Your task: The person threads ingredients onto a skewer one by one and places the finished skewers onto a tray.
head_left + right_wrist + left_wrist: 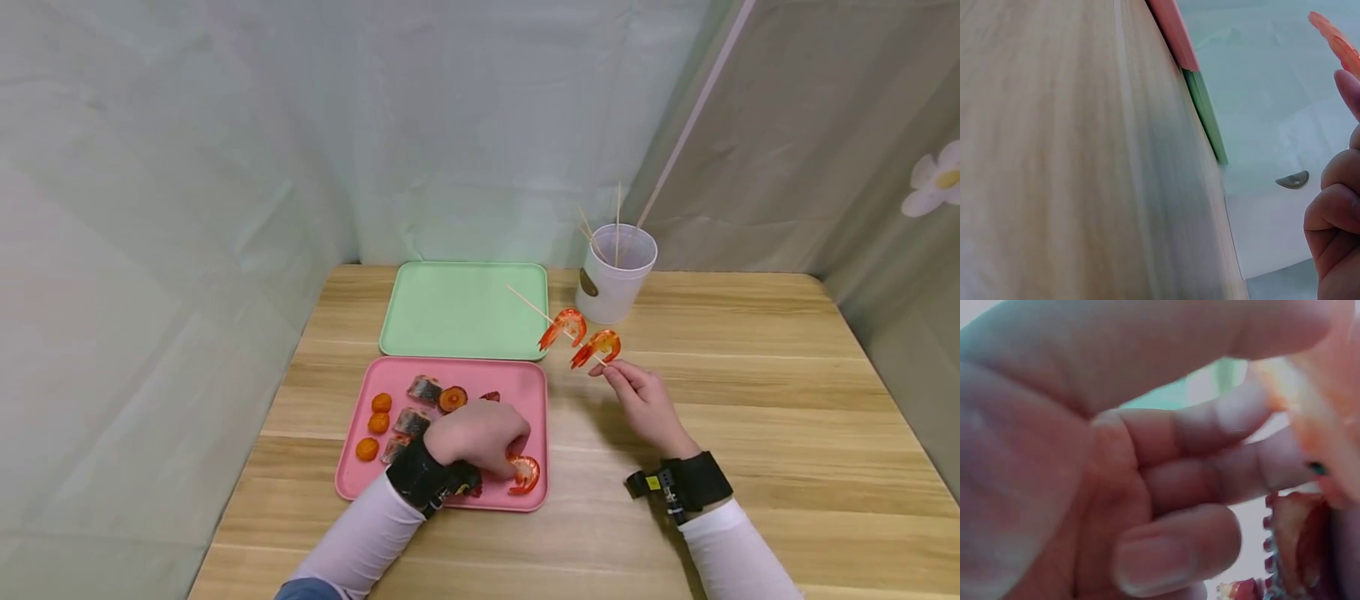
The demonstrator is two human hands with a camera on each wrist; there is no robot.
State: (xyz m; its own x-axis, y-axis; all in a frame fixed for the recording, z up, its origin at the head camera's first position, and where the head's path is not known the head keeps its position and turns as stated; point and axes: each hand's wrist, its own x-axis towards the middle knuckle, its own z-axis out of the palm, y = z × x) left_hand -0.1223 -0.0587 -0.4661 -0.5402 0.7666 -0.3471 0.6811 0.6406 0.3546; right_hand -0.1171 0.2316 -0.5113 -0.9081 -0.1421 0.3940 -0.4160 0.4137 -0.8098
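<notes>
My right hand (647, 407) pinches the near end of a thin wooden skewer (527, 303), raised over the table and slanting up to the left. Two cooked shrimp (606, 343) are threaded on it, one behind the other. Over the right part of the pink tray (534, 392), my left hand (480, 433) holds a third shrimp (527, 477) between thumb and fingers. Blurred in the left wrist view, that shrimp (1310, 419) sits at the fingertips. Curled fingers of the right hand (1341, 212) fill the right edge of its wrist view.
Orange balls (378, 423), grey-skinned fish pieces (412, 420) and a round brown slice (452, 399) lie on the pink tray; dark red pieces (490, 397) show beside the left hand. Behind it lies a green tray (465, 308). A white bucket (611, 292) holds several skewers.
</notes>
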